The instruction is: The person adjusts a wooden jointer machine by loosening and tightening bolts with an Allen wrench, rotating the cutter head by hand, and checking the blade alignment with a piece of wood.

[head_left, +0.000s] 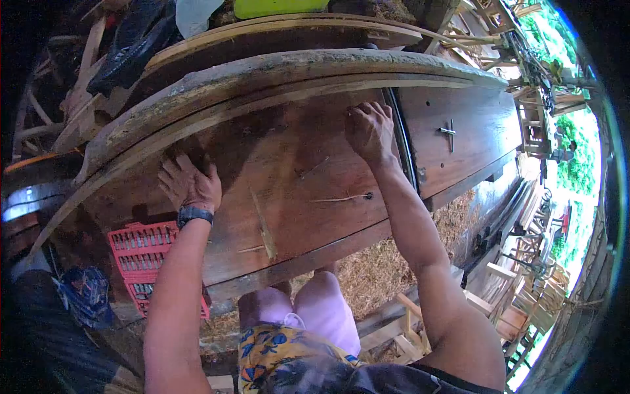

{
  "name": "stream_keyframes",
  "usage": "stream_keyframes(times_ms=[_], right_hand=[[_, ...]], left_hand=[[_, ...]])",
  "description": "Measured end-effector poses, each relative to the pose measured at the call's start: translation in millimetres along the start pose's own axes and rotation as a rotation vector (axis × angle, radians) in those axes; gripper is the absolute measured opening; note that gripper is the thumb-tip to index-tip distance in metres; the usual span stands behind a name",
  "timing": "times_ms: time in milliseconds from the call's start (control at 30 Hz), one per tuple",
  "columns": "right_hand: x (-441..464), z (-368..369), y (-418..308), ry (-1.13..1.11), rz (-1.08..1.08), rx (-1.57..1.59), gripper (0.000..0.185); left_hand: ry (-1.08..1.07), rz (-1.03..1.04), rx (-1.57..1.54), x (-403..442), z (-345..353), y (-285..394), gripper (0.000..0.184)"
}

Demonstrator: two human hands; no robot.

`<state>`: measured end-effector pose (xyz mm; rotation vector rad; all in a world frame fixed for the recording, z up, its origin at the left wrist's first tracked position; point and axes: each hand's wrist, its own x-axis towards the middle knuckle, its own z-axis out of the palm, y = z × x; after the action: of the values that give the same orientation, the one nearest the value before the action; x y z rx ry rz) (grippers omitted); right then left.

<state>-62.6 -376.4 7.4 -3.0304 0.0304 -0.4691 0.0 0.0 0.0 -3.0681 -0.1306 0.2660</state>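
My left hand point(190, 182), with a dark watch on its wrist, lies spread on the brown wooden bench top point(295, 157). Its fingertips are close to a thin curved wood strip point(141, 146); whether they touch it I cannot tell. Beyond the strip, a thick rough-edged plank point(275, 69) runs across the far side of the bench. My right hand point(371, 133) is closed, knuckles up, beside the dark metal-lined gap point(403, 141) in the bench. What it holds, if anything, is hidden under the curled fingers. Loose slivers of wood point(264, 226) lie between my arms.
An open red case of metal sockets point(141, 246) sits at the near left, by my left forearm. A metal cross-shaped handle point(447, 132) stands on the bench section at right. Wood shavings point(374, 269) cover the floor. Stacked timber point(525, 262) fills the right side.
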Motion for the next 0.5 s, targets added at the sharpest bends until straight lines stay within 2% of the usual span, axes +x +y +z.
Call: stream_keyframes(times_ms=[67, 167, 267, 367, 467, 500], right_hand=[[5, -12, -10, 0.024, 0.039, 0.075, 0.024], [-13, -17, 1, 0.014, -0.017, -0.087, 0.010], [-11, -12, 5, -0.013, 0.037, -0.004, 0.010], [-15, 11, 23, 0.116, -0.035, -0.040, 0.012], [-4, 2, 13, 0.146, -0.037, -0.006, 0.012], [2, -11, 4, 0.147, -0.040, 0.026, 0.013]], left_hand=[[0.023, 0.006, -0.036, -1, -4, 0, 0.079], [-0.002, 0.031, -0.041, -17, 1, 9, 0.078], [0.055, 0.039, -0.025, -17, 3, 5, 0.076], [0.113, 0.045, -0.035, -11, 12, 1, 0.074], [0.204, 0.061, -0.001, -9, 20, -1, 0.072], [0.172, 0.058, 0.000, -8, 15, -2, 0.073]])
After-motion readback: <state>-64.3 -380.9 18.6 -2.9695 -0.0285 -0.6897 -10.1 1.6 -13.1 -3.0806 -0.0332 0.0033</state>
